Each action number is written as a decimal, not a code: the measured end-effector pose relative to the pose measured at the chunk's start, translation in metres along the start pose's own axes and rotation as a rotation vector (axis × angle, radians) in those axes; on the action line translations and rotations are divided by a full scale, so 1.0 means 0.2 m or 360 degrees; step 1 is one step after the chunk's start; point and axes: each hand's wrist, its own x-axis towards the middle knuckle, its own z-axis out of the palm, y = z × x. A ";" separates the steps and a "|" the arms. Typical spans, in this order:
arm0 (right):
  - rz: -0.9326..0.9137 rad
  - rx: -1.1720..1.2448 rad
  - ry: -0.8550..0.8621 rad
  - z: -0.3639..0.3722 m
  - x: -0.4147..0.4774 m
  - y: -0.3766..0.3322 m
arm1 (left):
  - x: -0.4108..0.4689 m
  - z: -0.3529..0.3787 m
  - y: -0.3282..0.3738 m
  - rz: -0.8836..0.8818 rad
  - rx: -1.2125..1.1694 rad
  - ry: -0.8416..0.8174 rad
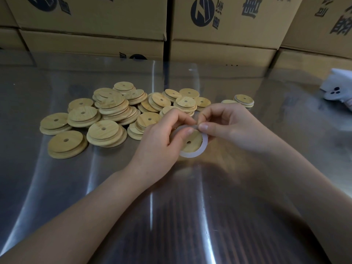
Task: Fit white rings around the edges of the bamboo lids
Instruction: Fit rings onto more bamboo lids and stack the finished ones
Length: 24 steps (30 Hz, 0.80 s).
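A round bamboo lid (191, 142) with a small centre hole is held above the steel table. My left hand (162, 138) grips its left side with curled fingers. A white ring (198, 152) lies around the lid's near and right edge. My right hand (226, 124) pinches the ring's far part between thumb and forefinger, close to my left fingertips. Part of the lid is hidden behind my left fingers.
A loose heap of several bamboo lids (114, 111) covers the table's middle left. A lid fitted with a ring (244, 100) lies at the right behind my hands. A white bag (339, 90) sits at the far right. Cardboard boxes (224, 21) stand along the back.
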 end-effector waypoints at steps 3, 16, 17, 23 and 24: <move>-0.0064 -0.0027 -0.0007 0.00 0.00 0.00 | 0.00 -0.01 0.00 0.0020 -0.0053 -0.0003; -0.0238 -0.0091 0.0089 -0.01 -0.02 -0.03 | 0.01 -0.04 0.00 0.0359 0.0150 -0.0059; -0.0245 -0.0100 0.0085 -0.01 -0.02 -0.03 | 0.01 -0.04 0.00 0.0380 0.0174 -0.0052; -0.0276 -0.0144 0.0060 -0.01 -0.02 -0.03 | 0.02 -0.04 0.00 0.0549 0.0352 0.0023; -0.0275 -0.0146 0.0058 -0.01 -0.02 -0.02 | 0.02 -0.04 0.00 0.0554 0.0360 0.0035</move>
